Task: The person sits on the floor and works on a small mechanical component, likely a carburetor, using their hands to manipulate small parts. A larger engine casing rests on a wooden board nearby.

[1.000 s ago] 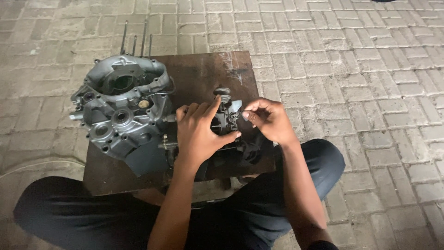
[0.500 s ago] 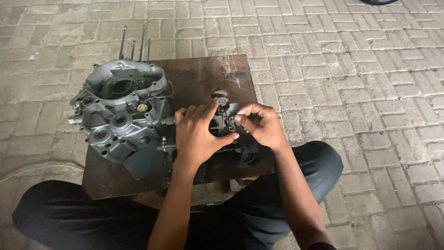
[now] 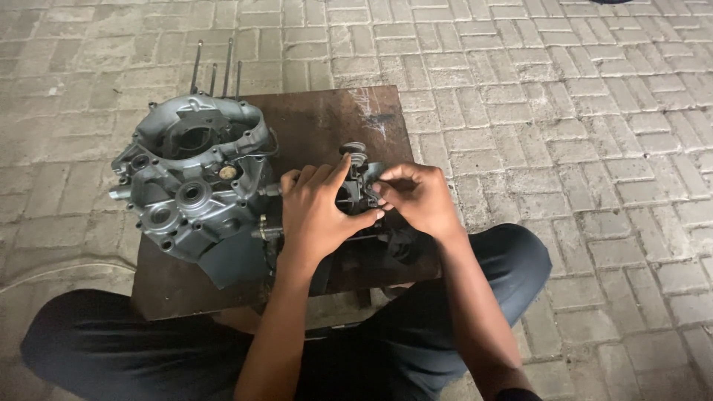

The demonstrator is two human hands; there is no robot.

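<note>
A small dark metal engine part (image 3: 358, 182) with a round cap on top sits on a rusty brown work board (image 3: 327, 122). My left hand (image 3: 318, 212) wraps the part from the left, thumb against its side. From the right, my right hand (image 3: 420, 197) pinches it with the fingertips. Much of the part is hidden under both hands. A grey aluminium engine crankcase (image 3: 189, 178) with bearing holes lies on the left of the board, just left of my left hand.
Several long studs (image 3: 215, 70) stick up behind the crankcase. The board rests over my crossed legs in dark trousers (image 3: 483, 267). Grey paving bricks (image 3: 564, 111) surround everything. A pale curved line (image 3: 59, 269) runs on the ground at left.
Both hands stay on the small part with only slight finger shifts. The crankcase has not moved.
</note>
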